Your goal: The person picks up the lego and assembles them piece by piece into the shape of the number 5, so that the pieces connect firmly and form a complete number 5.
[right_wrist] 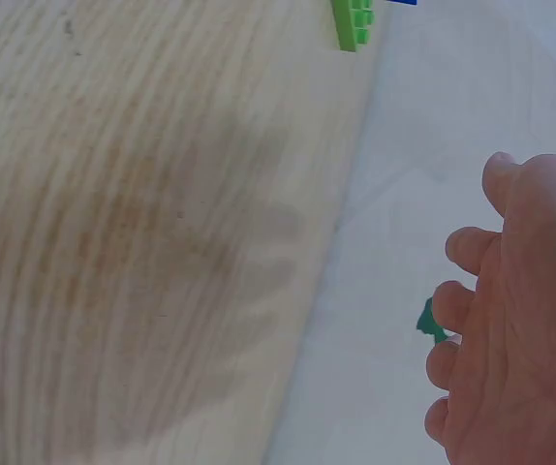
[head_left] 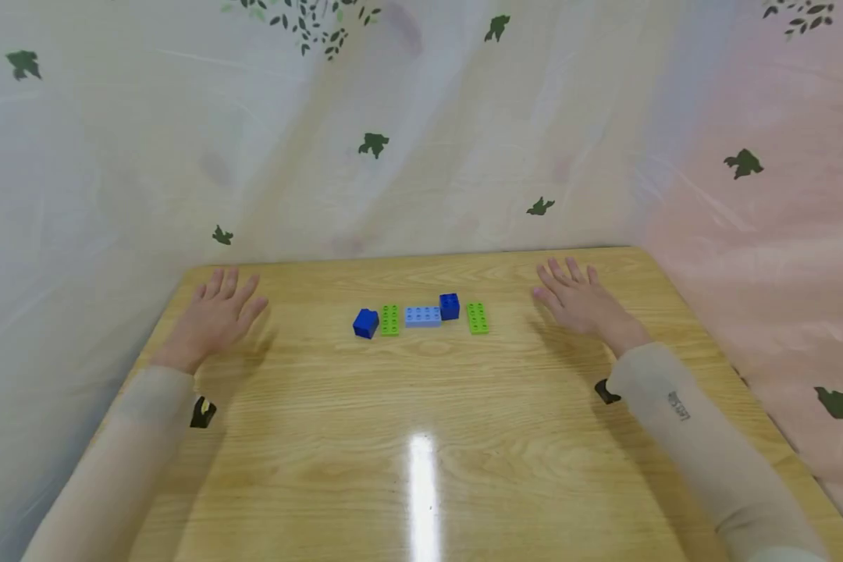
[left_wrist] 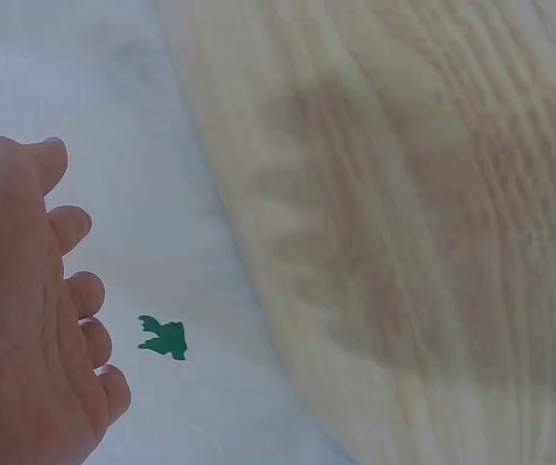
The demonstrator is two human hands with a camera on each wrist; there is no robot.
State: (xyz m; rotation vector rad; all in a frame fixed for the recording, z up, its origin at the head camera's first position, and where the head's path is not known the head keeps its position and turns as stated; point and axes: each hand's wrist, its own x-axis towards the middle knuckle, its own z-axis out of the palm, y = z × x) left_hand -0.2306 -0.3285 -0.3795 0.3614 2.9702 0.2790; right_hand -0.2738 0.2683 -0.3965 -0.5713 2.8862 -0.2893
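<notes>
Both hands hover above a wooden table, fingers spread and holding nothing: the left hand [head_left: 218,316] at the left, the right hand [head_left: 581,300] at the right. Between them lies a row of bricks: a tilted dark blue brick [head_left: 366,323], a green brick [head_left: 389,320], a light blue brick [head_left: 422,316], a second dark blue brick [head_left: 449,306] at its right end and another green brick [head_left: 478,318], nearest the right hand. The left wrist view has the left hand [left_wrist: 36,310] with no brick near; the right wrist view has the right hand [right_wrist: 520,320] and part of a green brick [right_wrist: 352,21].
The wooden table [head_left: 407,390] ends at a pale cloth [head_left: 449,140] with green bird shapes, which hangs behind it and at both sides. A black object [head_left: 202,411] shows at the left wrist and another [head_left: 607,391] at the right wrist.
</notes>
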